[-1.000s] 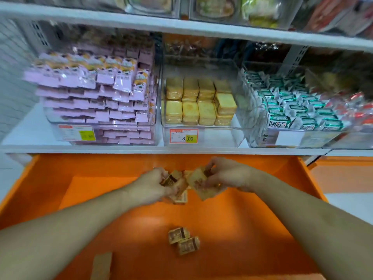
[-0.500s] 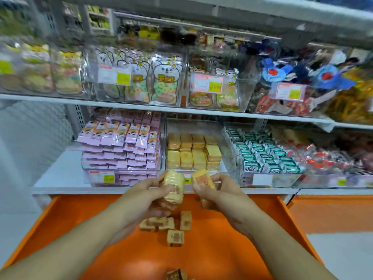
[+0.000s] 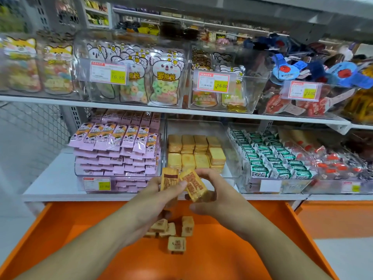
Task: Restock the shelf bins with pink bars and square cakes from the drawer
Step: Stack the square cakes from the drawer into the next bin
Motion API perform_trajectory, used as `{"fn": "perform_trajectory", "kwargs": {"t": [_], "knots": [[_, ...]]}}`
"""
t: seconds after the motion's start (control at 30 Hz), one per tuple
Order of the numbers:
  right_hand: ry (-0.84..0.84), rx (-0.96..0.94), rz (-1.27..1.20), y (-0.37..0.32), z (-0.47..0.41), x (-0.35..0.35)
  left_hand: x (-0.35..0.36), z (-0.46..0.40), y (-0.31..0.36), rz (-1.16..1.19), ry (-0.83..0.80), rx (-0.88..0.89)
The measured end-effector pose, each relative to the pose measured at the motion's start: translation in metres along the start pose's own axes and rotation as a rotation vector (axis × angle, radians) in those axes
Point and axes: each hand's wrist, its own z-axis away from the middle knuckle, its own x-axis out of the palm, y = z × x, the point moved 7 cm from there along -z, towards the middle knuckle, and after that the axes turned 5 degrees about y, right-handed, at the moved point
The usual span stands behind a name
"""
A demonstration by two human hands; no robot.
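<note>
Carrying both cakes up into the middle bin (image 3: 232, 158) calls for level, steady hands, I judge; the left hand (image 3: 159, 197) has its grip around one square cake (image 3: 169, 179), the right hand (image 3: 214, 190) pinches another (image 3: 194, 183); both are golden, brown-printed, plastic-wrapped, held above the orange drawer (image 3: 262, 249); more cakes (image 3: 175, 233) lie there.

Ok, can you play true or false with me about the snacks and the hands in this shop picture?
1. Both hands hold square cakes. True: the left hand and right hand each grip cakes.
2. The pink bars sit right of the cake bin. False: they sit to its left.
3. The drawer is blue. False: it is orange.
4. Some cakes still lie in the drawer. True: loose cakes lie below the hands.
</note>
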Motion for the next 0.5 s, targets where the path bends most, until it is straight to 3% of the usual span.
{"fn": "perform_trajectory", "kwargs": {"t": [0.27, 0.4, 0.5], "knots": [[0.12, -0.042, 0.164, 0.0, -0.009, -0.013, 0.012, -0.005, 0.004, -0.217, -0.162, 0.027], [0.102, -0.034, 0.157, 0.005, -0.008, -0.021, 0.006, -0.001, 0.024, -0.566, -0.054, 0.253], [0.085, -0.032, 0.175, 0.009, -0.007, -0.025, 0.008, 0.0, 0.033, -0.65, -0.015, 0.365]]}}
